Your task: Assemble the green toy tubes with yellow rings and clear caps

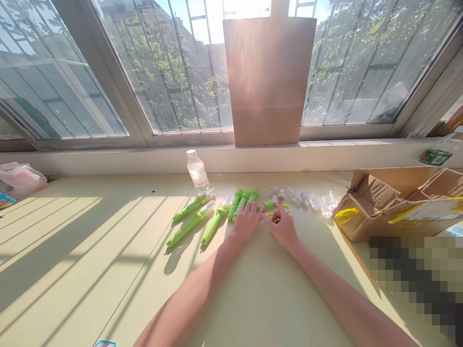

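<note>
My left hand (248, 221) is closed over a short green plastic tube (268, 206) lying crosswise, its left part hidden under the fingers. My right hand (285, 228) has its thumb and index finger at the tube's right end, both hands nearly touching. Against my left fingers lie several ribbed green tubes (237, 200), side by side. Farther left are three long green sticks with clear tips, the closest one a green stick (213, 226). A yellow loop (286, 208), perhaps a scissors handle, shows behind my right hand. Small clear plastic caps (314, 202) lie to its right.
A water bottle (197, 173) stands behind the green sticks. An open cardboard box (383, 226) is at the right edge, a green-labelled bottle (437, 155) behind it. A cardboard sheet (269, 82) leans on the window. A plastic bag (21, 180) lies far left.
</note>
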Available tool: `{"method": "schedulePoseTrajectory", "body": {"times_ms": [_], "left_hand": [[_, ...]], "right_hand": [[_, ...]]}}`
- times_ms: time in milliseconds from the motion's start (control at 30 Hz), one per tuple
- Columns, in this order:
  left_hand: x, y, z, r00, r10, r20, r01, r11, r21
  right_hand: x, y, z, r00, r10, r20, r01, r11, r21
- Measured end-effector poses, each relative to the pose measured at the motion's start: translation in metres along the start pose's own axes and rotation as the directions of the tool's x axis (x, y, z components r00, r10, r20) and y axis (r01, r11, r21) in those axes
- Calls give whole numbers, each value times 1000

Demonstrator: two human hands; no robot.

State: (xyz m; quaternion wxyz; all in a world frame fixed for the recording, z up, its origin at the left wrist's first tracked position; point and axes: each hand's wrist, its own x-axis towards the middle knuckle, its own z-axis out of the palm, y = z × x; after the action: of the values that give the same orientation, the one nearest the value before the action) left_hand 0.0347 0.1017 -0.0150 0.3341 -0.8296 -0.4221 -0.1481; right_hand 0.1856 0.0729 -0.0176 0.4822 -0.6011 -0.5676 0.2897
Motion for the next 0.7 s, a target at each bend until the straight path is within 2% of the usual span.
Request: {"method": "schedulePoseTrajectory", "body": {"times_ms": [267, 700], "left_hand": [[0, -1, 0, 999, -15, 28, 16, 999, -31], [0, -2, 1, 999, -19, -28, 19, 1000, -5]], "right_hand": [[0, 1, 2, 1000, -14, -6, 14, 1000, 7], [-2, 0, 0, 1000, -8, 2, 8, 1000, 16]]}}
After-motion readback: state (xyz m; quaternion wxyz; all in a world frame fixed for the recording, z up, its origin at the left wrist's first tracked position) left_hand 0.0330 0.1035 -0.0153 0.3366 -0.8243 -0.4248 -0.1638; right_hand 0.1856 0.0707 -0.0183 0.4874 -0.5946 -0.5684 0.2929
